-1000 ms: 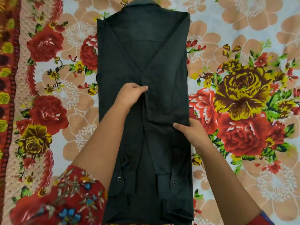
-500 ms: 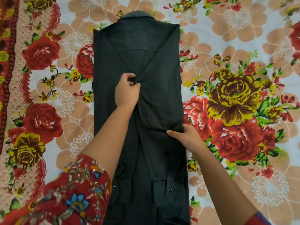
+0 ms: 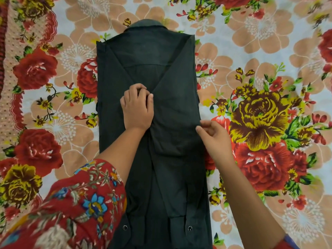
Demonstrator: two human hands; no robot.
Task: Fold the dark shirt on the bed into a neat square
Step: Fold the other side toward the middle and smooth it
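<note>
The dark shirt lies face down along the bed, collar at the far end, both sides and sleeves folded in so it forms a long narrow strip. The cuffs with snap buttons lie near the bottom of the view. My left hand rests on the middle of the shirt where the two sleeves cross, fingers curled and pinching the cloth there. My right hand is at the shirt's right edge, thumb and fingers pinching that fold at mid length.
The bedsheet is a floral print in red, yellow and peach and spreads on both sides of the shirt. A dotted red border runs down the far left. My red patterned sleeve covers the lower left.
My left hand has slid up the shirt toward the sleeve crossing. My right hand has moved from the sleeve's inner part out to the shirt's right edge.
</note>
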